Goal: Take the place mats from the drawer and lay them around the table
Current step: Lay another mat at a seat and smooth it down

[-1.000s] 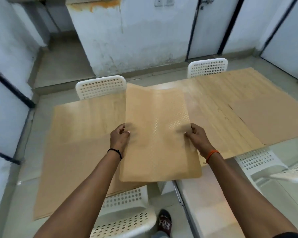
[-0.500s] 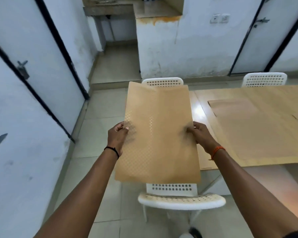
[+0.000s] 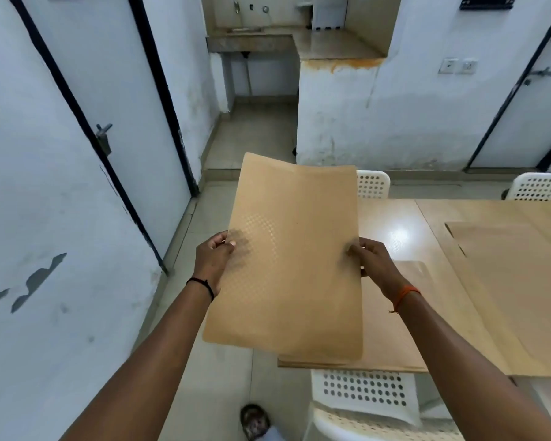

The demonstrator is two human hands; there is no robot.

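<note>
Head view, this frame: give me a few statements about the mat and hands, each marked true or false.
1. Both hands hold the mat in the air. True: left hand and right hand grip opposite edges.
2. The table has no mats on it. False: at least one mat lies there.
3. The right wrist wears an orange band. True.
4. The chairs are black. False: the chair below the table edge is white.

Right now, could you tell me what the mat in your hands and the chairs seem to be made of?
Held mat: thin, flexible tan sheet, likely plastic or vinyl; its far edge curls and a faint embossed check shows. Matte.
Chairs: white moulded plastic, I think; smooth, with rows of punched holes.
</note>
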